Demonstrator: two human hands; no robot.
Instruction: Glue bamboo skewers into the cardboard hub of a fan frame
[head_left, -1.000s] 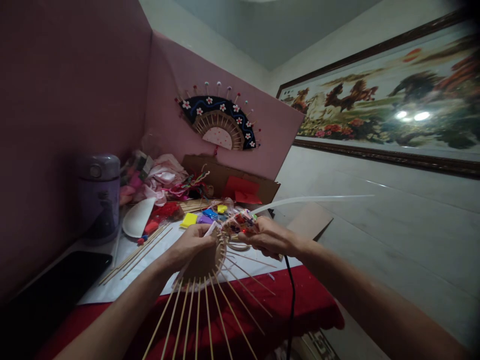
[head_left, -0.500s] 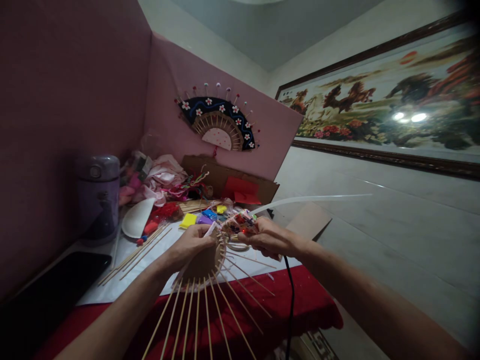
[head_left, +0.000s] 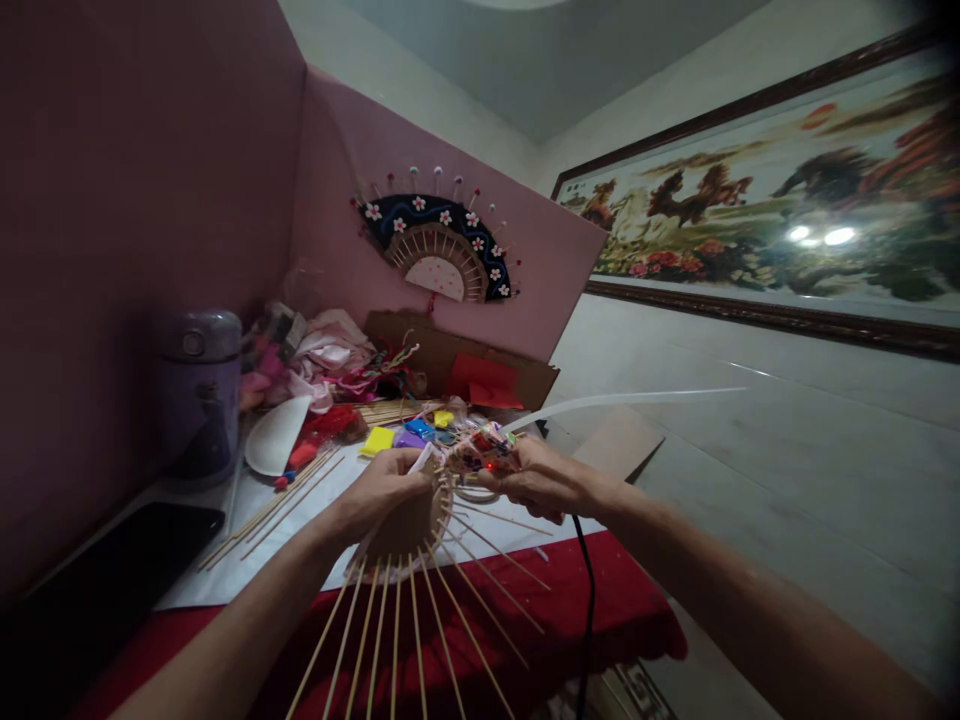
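Observation:
My left hand (head_left: pixel 391 482) is closed on the upper edge of a cardboard fan base (head_left: pixel 405 528), with the thumb lying over its face. Thin wooden sticks (head_left: pixel 420 635) fan out from its curved rim toward me and to the right. In my right hand (head_left: pixel 536 478) is a glue gun (head_left: pixel 484 450) with a patterned body and a small red light. Its nozzle points left at the rim near the left fingertips; whether it touches cannot be made out. A long translucent glue stick (head_left: pixel 630 399) sticks out of its back, and a black cord (head_left: pixel 588 600) hangs below.
On the table's white sheet lie loose sticks (head_left: pixel 274 505), a yellow packet (head_left: pixel 376 442), a blue packet (head_left: pixel 419 429) and a white half-disc (head_left: pixel 277 437). A purple bottle (head_left: pixel 199 395) and a dark phone (head_left: pixel 172 530) are at left. A decorated fan (head_left: pixel 435 245) leans behind on a pink board.
Both hands keep nearly the same place, the glue gun still at the rim of the fan base. The black cord has shifted slightly.

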